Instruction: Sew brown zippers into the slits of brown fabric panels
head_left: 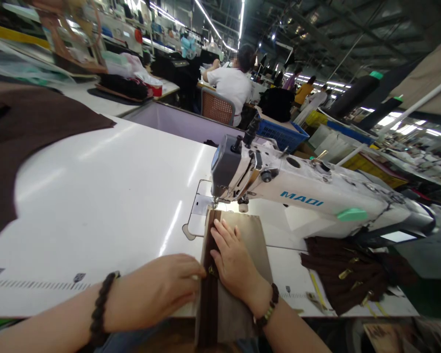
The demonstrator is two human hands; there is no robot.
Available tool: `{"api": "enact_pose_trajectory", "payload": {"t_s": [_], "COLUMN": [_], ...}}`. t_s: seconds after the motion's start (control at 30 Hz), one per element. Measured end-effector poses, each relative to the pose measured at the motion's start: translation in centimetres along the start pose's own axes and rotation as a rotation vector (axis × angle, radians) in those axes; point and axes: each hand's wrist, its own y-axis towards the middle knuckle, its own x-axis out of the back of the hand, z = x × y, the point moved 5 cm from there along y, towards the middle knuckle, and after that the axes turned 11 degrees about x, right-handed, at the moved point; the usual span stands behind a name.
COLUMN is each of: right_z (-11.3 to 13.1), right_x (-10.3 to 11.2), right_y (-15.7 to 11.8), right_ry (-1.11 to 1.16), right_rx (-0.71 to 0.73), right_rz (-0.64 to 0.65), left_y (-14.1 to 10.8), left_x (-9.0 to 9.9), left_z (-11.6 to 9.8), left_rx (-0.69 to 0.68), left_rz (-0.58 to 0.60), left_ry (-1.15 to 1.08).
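A brown zipper (210, 299) with a small gold-coloured pull lies along the left edge of a beige fabric panel (253, 240). The far end of both sits by the needle and presser foot of a white sewing machine (264, 179). My right hand (238, 267) rests flat on the panel and zipper, fingers stretched out toward the needle. At the zipper's left edge, level with the pull, my left hand (158, 289) has its thumb and fingers closed in a pinch on it. Its fingertips are partly hidden. The near end of the fabric hangs over the table edge.
Several brown zippers (345, 274) with gold pulls lie heaped at right, beside a yellow strip (318, 289). Dark brown fabric (40, 132) covers the left of the white table (113, 196). Beyond are a lilac-walled trough (169, 120), a blue crate (279, 132) and a seated person (230, 88).
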Motion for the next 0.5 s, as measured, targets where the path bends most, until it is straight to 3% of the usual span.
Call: {"api": "enact_pose_trajectory", "payload": {"t_s": [0.1, 0.23, 0.5], "right_z": [-0.1, -0.1, -0.2], "right_x": [-0.3, -0.1, -0.3], "right_y": [0.0, 0.0, 0.1], "right_ry": [0.026, 0.031, 0.050], "right_rx": [0.001, 0.000, -0.021], "right_rz": [0.025, 0.009, 0.031], "left_y": [2.6, 5.1, 4.7], "left_x": [0.7, -0.2, -1.7], "left_z": [2.5, 5.5, 6.7], "left_rx": [-0.011, -0.027, -0.012], "left_rz": [-0.017, -0.074, -0.135], "left_ry": [0.026, 0.152, 0.253]}}
